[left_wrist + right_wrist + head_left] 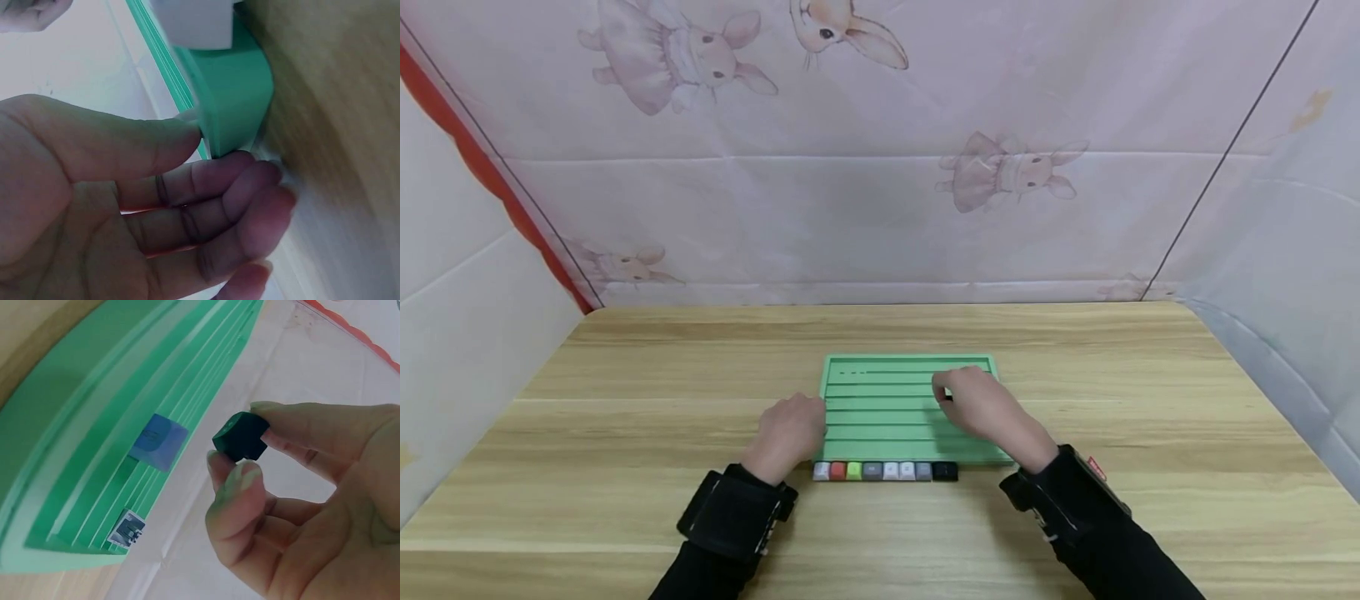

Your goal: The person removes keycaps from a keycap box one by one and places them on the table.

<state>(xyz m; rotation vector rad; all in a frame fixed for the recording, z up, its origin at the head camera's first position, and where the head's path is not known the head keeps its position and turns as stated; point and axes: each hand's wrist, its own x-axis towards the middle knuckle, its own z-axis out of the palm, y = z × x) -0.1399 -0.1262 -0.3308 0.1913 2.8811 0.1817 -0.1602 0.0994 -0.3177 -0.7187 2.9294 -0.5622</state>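
A green grooved tray point(880, 432) lies on the table. My left hand point(792, 432) grips its left side; in the left wrist view the thumb presses the tray's rim point(234, 94) with the other fingers curled against its side and lower edge. Over the tray's right part, my right hand point(981, 404) pinches a black keycap point(240, 436) between thumb and fingertips, held off the tray. Two more keycaps, a bluish-purple one point(159, 442) and a grey patterned one point(128, 529), sit in the grooves in the right wrist view; the right hand and forearm hide them in the head view.
Along the tray's front edge runs a row of keycaps, among them a red one point(838, 472), a lime-green one point(854, 472) and a wide black one point(944, 472). Behind the wooden table point(625, 433) hangs a rabbit-print curtain point(865, 217).
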